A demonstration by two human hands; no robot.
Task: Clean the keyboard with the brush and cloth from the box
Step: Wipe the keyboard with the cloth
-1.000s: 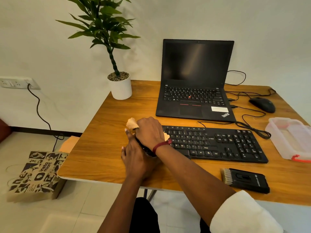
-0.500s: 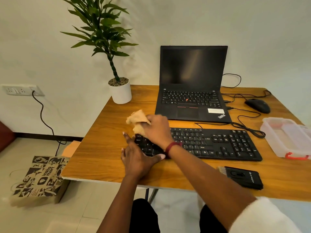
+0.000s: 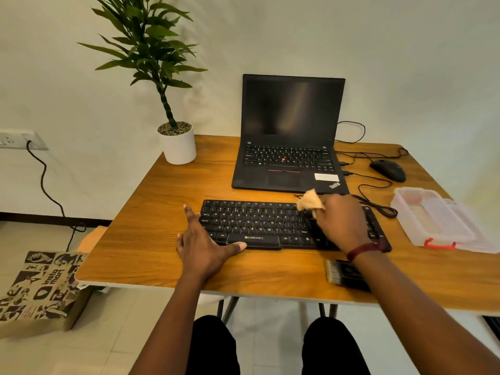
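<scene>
Here, the wooden rectangular desk [image 3: 151,234] carries everything, and the black flat full-size keyboard [image 3: 259,226] at its front centre serves as the landmark. Behind the keyboard stands an open black laptop [image 3: 292,131] with a dark screen. Behind and to the left of the keyboard is a green leafy plant in a white round pot [image 3: 180,144]. To the right of the keyboard, apart from it, sits a clear plastic box with a red latch [image 3: 433,223], open. On the floor well left of the keyboard lies a brown printed paper bag [image 3: 40,285].

The left hand [image 3: 200,244] lies flat at the keyboard's front left corner, fingers spread wide and holding nothing, the thumb along the front edge beside the space bar. The right hand [image 3: 338,220] is over the keyboard's right half, its fingers closed around a crumpled beige cloth [image 3: 309,201], which sticks out over the top key rows; a dark red band circles that wrist.

Just in front of the keyboard's right end, partly hidden by the right forearm, lies a black flat brush with pale bristles [image 3: 341,273]. Behind and right of the keyboard rests a black computer mouse [image 3: 388,170].
</scene>
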